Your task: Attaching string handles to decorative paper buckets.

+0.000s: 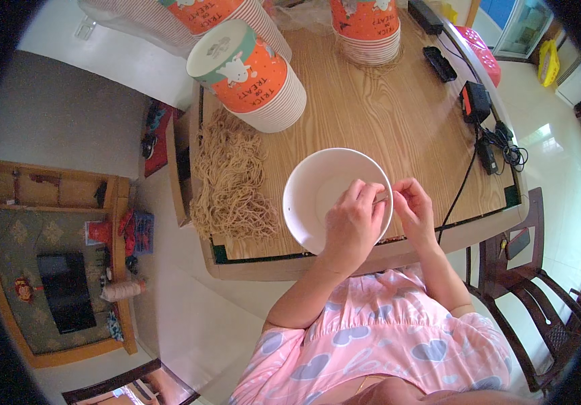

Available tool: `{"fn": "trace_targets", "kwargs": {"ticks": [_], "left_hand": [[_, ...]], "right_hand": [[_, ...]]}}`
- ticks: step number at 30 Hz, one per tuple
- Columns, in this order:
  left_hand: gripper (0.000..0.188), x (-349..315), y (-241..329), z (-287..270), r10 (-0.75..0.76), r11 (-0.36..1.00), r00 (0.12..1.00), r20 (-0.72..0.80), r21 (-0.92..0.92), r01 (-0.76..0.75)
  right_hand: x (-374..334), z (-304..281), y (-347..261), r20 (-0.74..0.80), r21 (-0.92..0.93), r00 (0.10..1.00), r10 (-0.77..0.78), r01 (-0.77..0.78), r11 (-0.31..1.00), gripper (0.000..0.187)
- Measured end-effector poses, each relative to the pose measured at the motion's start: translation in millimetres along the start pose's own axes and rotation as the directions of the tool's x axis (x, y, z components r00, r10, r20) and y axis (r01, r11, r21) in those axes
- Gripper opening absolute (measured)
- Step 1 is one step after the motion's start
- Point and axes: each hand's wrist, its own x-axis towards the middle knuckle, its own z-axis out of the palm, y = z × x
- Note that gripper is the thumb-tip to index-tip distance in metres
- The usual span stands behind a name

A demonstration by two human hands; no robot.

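A white paper bucket (317, 182) stands at the near edge of the table, its open mouth facing me. A small dark hole shows in its wall on the left. My left hand (354, 219) reaches over the mouth to the right side of the rim, its fingers pinched around a small, thin, greyish thing that I cannot name. Just outside that rim, my right hand (414, 206) has thumb and forefinger pressed together; what they hold is hidden. Left of the bucket lies a heap of tan twine (230, 182) in loose strands.
A stack of orange-and-white paper buckets (250, 74) leans behind the twine, and another stack (368, 34) stands at the far side. Along the right edge of the wooden table (344, 111) lie a black-and-orange battery (475, 101), black cables (503, 145) and a black tray (439, 64).
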Motion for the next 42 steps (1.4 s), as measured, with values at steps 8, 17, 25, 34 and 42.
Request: {"fn": "trace_targets", "kwargs": {"ticks": [8, 17, 25, 34, 42], "left_hand": [[0.012, -4.1, -5.0, -4.9, -0.078, 0.997, 0.993, 0.088, -0.002, 0.079], [0.006, -1.8, -5.0, -3.1, -0.056, 0.998, 0.995, 0.086, 0.018, 0.054], [0.006, -8.0, -12.6, -7.0, -0.069, 0.997, 0.997, 0.023, 0.046, 0.068], [0.007, 26.4, -15.8, -29.7, -0.001, 1.0, 1.0, 0.026, -0.025, 0.002], [0.009, -38.7, 10.5, -28.4, 0.063, 0.991, 0.996, 0.069, -0.122, -0.055]], "right_hand": [[-9.5, -21.2, 12.5, -0.091, 0.049, 0.994, 0.067, -0.063, 0.997, 0.008], [0.1, -1.7, -19.7, 0.038, -0.302, 0.968, -0.247, 0.247, 0.921, 0.018], [-3.0, -17.8, 7.3, -0.051, -0.346, 0.991, -0.123, 0.098, 0.933, 0.009], [-18.6, 5.3, 8.3, 0.102, -0.056, 0.993, 0.062, -0.057, 0.997, 0.014], [-17.0, 5.0, 6.9, 0.085, 0.014, 0.995, 0.06, -0.062, 0.998, 0.011]]}}
